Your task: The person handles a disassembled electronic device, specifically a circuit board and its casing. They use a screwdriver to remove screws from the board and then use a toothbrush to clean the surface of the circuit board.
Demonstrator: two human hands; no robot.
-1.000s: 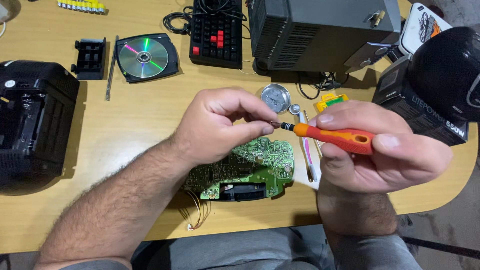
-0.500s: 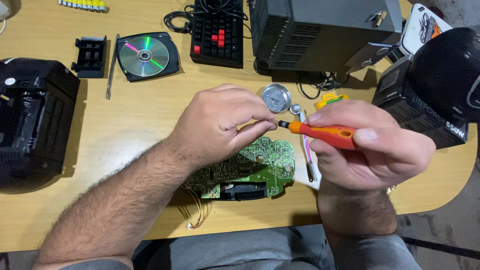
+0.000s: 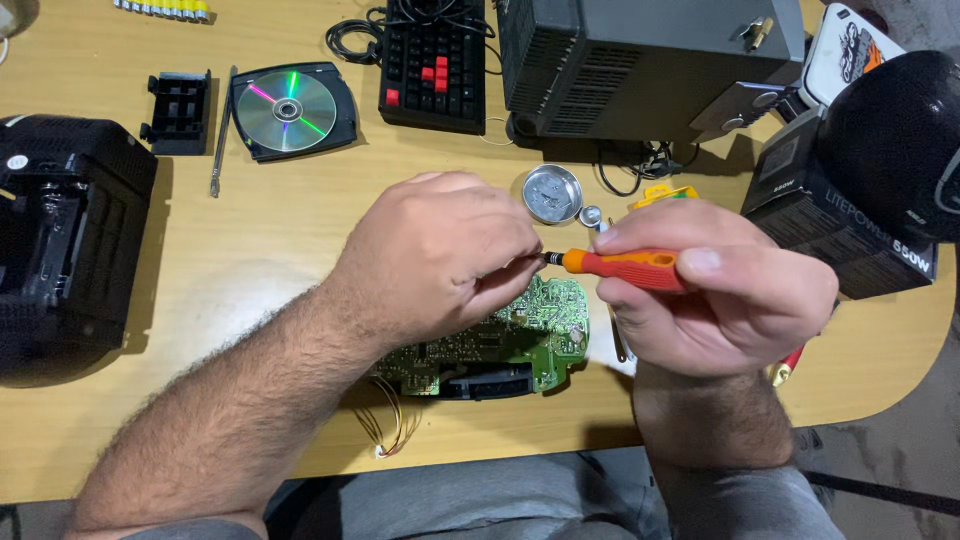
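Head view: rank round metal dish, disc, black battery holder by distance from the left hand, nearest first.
From the left hand:
1. Round metal dish, just up and to its right, by the screwdriver tip.
2. Disc, up and to the left, in its open case.
3. Black battery holder, farther left, beyond the disc.

Silver disc in an open black case (image 3: pixel 290 108) near the desk's (image 3: pixel 250 250) far edge, black keypad with red keys (image 3: pixel 433 70) beside it, black printer (image 3: pixel 65 235) at the left edge, small round metal dish (image 3: pixel 552 193) mid-desk, dark grey ventilated box (image 3: pixel 640 60) at the far edge.
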